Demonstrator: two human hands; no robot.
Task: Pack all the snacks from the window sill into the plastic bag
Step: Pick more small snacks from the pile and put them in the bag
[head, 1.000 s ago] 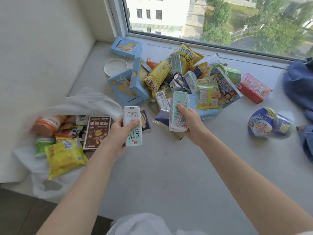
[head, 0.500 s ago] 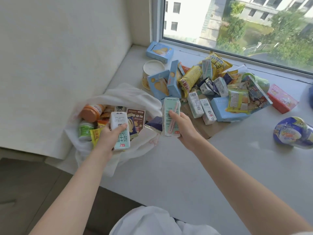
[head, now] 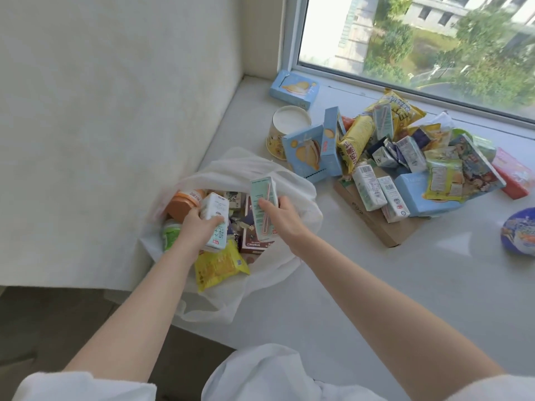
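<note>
Two drink cartons hang over the open plastic bag (head: 292, 180) at the window sill's (head: 376, 285) near corner: the left hand (head: 199, 224) has its fingers curled round a white carton (head: 215, 219), the right hand (head: 282, 217) round a pale green carton (head: 263, 205). Dropped carelessly, either could land on the bag's slack rim and tumble off the sill edge. Most snacks (head: 405, 157) remain piled well apart by the window.

Thin translucent plastic bag (head: 292, 180); smooth matt sill (head: 376, 285); glossy foil packets (head: 220, 264).
</note>
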